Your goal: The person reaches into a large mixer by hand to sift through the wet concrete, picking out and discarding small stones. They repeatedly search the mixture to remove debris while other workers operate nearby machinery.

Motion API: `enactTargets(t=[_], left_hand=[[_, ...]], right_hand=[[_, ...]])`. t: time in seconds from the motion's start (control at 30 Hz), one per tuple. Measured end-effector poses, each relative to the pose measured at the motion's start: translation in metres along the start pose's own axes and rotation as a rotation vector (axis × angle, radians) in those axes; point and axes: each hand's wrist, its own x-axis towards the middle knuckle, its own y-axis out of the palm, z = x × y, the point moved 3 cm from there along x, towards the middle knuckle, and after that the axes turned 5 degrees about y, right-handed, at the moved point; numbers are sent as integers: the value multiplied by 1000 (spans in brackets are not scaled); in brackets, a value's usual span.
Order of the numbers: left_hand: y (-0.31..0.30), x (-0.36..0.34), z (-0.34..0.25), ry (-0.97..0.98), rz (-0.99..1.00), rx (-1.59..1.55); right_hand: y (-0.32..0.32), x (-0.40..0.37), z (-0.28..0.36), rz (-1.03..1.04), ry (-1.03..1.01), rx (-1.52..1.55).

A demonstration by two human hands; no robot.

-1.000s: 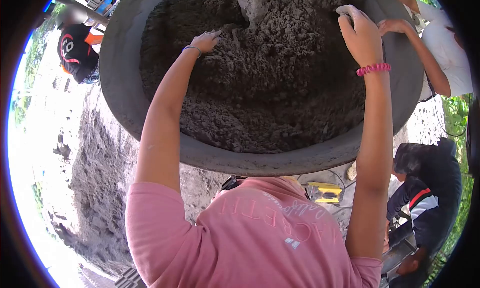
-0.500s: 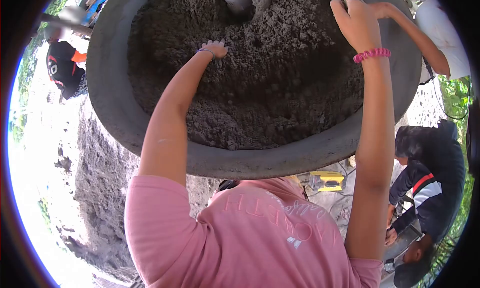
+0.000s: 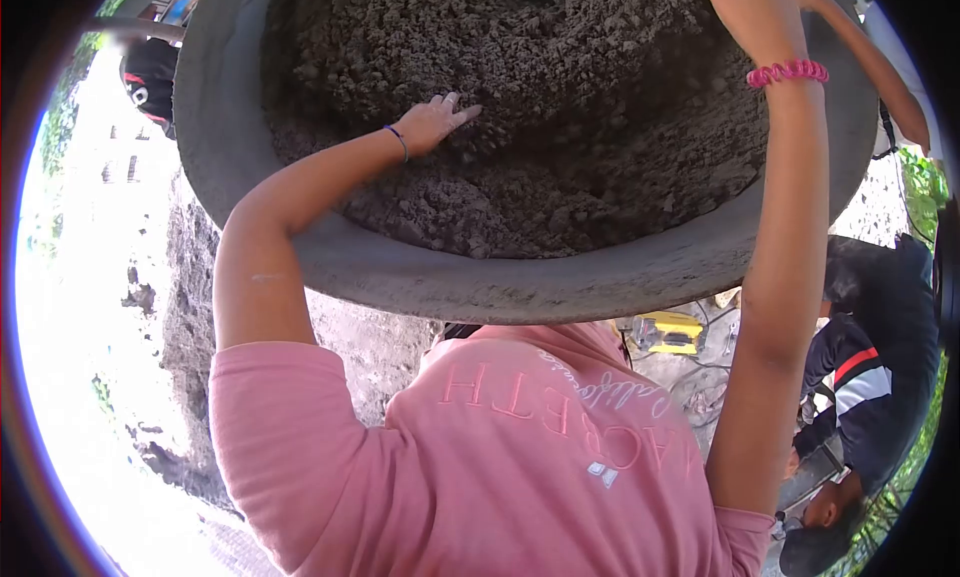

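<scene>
My left hand (image 3: 438, 123), with a thin dark band at its wrist, reaches onto the grey crumbly mixture (image 3: 560, 87) inside a large round basin (image 3: 500, 295). Its fingers are apart, with nothing gripped between them. At the top right, my right hand (image 3: 755, 15) is over the far right part of the basin. A pink coiled band circles that wrist, and the top frame edge cuts off most of the fingers, so what they hold is hidden. A dark hollow shows in the mixture at the top centre.
Another person's forearm (image 3: 880, 62) extends beside my right hand. Two people (image 3: 870, 347) are low at the right, beyond a yellow object (image 3: 668, 333) and cables on the ground. At the upper left is a person in dark clothing (image 3: 150, 82). The basin's thick rim is close to my torso.
The basin and my right hand appear higher and farther right. My left hand sits slightly lower in view, with its elbow more bent. The pale cylindrical part above the mixture has left the view.
</scene>
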Motion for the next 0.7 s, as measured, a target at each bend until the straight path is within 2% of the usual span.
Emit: enactTargets(t=[0.07, 0.17, 0.2, 0.23, 0.3, 0.33, 0.4, 0.43, 0.47, 0.5, 0.53, 0.6, 0.63, 0.7], left_hand=[[-10, -4, 11, 71, -66, -43], [-31, -9, 17, 19, 121, -154], [-42, -15, 10, 17, 161, -101], [-43, -21, 3, 96, 150, -21], [-43, -35, -9, 252, 124, 139], [-40, -46, -16, 349, 16, 80], [-20, -66, -34, 492, 39, 42], [-16, -76, -41, 560, 47, 26], [-17, -84, -47, 565, 137, 12], [-17, -88, -56, 567, 224, -5], [-16, -91, -59, 567, 310, -22], [5, -88, -52, 599, 195, -31], [12, -87, -49, 618, 139, -38], [2, -87, -48, 617, 68, 16]], right_hand=[[4, 0, -4, -9, -24, 11], [5, -3, 8, -26, -75, -8], [2, -5, 14, -30, -92, -21], [-1, -5, 18, -35, -109, -34], [41, 34, -104, 182, 230, 438], [41, 35, -105, 205, 247, 436], [27, 24, -68, 149, 154, 280], [8, 5, -8, 68, 43, 128], [0, -7, 28, -15, -66, -26], [12, -1, -2, 42, -1, 129], [31, 13, -59, 100, 61, 282], [48, 24, -100, 155, 110, 393], [53, 24, -104, 156, 98, 352], [44, 19, -74, 135, 62, 214]])
